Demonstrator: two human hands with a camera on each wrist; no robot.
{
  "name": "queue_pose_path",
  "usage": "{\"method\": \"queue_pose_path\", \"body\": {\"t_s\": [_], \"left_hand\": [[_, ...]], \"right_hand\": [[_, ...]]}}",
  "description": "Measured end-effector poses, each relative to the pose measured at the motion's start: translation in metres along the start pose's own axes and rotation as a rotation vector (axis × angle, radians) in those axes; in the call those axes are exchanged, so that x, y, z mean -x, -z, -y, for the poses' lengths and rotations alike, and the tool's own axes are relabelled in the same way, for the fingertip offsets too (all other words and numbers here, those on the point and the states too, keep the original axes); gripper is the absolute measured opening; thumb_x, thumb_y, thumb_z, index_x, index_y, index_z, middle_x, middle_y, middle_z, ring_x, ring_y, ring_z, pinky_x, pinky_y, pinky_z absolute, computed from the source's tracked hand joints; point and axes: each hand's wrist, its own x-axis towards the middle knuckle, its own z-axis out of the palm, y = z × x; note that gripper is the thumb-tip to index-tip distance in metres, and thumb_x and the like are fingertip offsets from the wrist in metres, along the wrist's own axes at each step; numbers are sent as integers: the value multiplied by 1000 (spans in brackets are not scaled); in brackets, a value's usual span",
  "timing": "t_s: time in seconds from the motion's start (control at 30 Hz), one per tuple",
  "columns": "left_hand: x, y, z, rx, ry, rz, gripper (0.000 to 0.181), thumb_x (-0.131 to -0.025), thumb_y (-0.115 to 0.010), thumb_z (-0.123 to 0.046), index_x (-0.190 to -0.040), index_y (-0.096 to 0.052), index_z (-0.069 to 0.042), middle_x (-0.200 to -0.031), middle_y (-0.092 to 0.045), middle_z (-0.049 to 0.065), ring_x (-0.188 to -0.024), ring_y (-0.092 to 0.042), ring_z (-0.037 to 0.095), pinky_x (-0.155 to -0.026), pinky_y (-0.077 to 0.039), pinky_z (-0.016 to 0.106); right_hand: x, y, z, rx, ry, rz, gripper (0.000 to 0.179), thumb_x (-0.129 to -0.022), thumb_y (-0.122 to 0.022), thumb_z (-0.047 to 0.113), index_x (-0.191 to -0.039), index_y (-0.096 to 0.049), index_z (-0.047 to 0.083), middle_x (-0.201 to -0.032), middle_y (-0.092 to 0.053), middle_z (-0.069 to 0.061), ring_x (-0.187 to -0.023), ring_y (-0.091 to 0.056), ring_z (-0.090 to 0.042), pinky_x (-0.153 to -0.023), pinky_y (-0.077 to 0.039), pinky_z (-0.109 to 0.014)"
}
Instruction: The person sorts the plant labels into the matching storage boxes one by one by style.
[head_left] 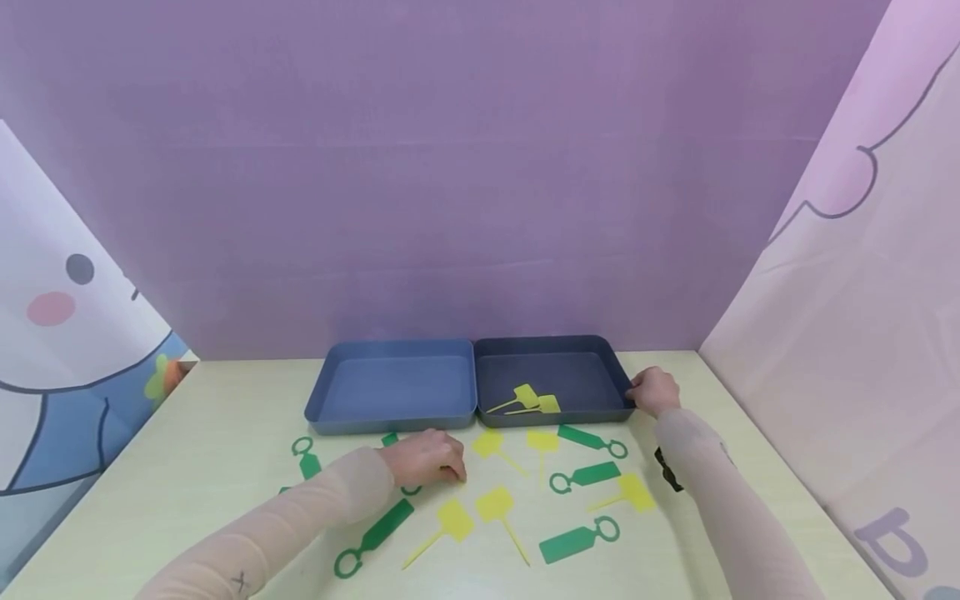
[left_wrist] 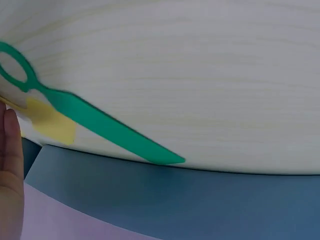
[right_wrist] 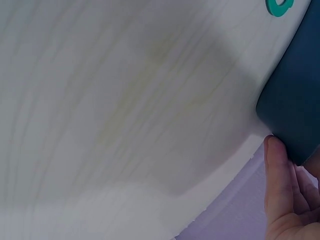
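Observation:
In the head view my left hand [head_left: 426, 458] is low over the table, fingers bent downward, with nothing visible in them. It overlaps a green loop tag [left_wrist: 112, 127], which lies in front of the blue tray [head_left: 401, 387]. Beside its fingers in the left wrist view is a yellow plant label [left_wrist: 52, 125], its stem partly hidden. My right hand [head_left: 655, 392] pinches the right wall of the dark navy tray [head_left: 558, 419] near its front corner, thumb against the outside. Two yellow plant labels [head_left: 550, 404] lie inside that tray.
More yellow plant labels [head_left: 454, 520] and green loop tags [head_left: 567, 545] are scattered across the pale table [head_left: 225, 433] before the trays. A small black object [head_left: 667, 471] shows beside the right forearm. A purple backdrop [head_left: 480, 183] rises behind the trays, with printed curtains [head_left: 847, 358] at both sides.

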Motion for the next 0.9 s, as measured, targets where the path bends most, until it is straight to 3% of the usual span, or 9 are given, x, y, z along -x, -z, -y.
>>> {"method": "queue_pose_path", "body": {"t_s": [0.23,0.6,0.9], "left_hand": [[-6,-3,-2,-33,-79,-25,13,-83,-66,-21,-94,-73,-21,-88,-64,-10,-84,-60,0,-77,-43,4],[-11,-2,-6,-43,-5,-2,14,-85,-64,-16,-93,-74,-22,-86,-63,-11,-79,-59,-2,-71,-42,3],[-15,4,-5,-38,-14,-19,17,-83,-65,-11,-95,-74,-20,-83,-62,-10,-74,-58,-2,-66,-41,3]], "right_hand": [[2,-1,1,-28,-8,4,28,-81,-63,8,-103,-64,-10,-103,-64,-26,-94,-58,-41,-85,-44,-52],[3,1,2,-28,-5,-7,28,-82,-62,8,-103,-64,-10,-105,-63,-27,-97,-57,-42,-88,-42,-54],[0,-1,-2,-20,-2,-9,29,-82,-62,9,-103,-64,-10,-103,-64,-26,-94,-58,-41,-86,-44,-52]]}}
